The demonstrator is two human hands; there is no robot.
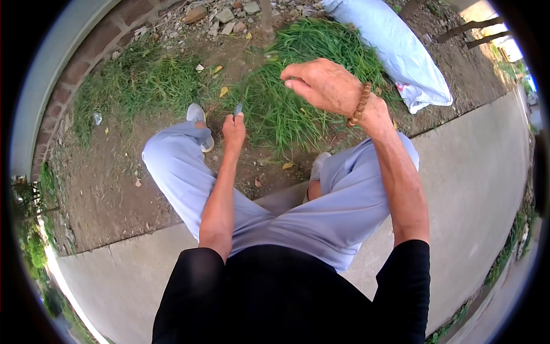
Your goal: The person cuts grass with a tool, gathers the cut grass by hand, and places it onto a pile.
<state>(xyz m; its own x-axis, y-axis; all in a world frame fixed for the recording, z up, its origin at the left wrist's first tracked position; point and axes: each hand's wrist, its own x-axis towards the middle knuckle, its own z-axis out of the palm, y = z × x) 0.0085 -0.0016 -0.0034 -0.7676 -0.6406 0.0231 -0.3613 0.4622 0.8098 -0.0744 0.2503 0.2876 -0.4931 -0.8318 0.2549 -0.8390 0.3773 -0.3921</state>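
Head view: nearest the camera, a black shirt (286, 298) gave way to pale trousers (177, 155), the knees spread wide over the edge of a paved strip (470, 166). Between the knees, the left hand (234, 135) was closed around a slim tool (239, 108), its far end too indistinct to identify. The right hand (332, 86), with a beaded bracelet (360, 103) at the wrist, was poised over the grass (286, 114), thumb and index finger bent towards each other; its remaining fingers were largely hidden, so whether it gripped anything could not be told. The grass lay in a loose-looking mass ahead of the knees, beside the tool; sparser growth (143, 86) covered the soil to the left. Beyond lay a pale sack (395, 46) at the right and broken stones (223, 17) at the upper left. Judged from the pose, the stage shown was one of positioning, with the tool held low and the other hand raised; contact with the blades below would have called for lowering the right hand, fingers clear of the tool's indistinct end
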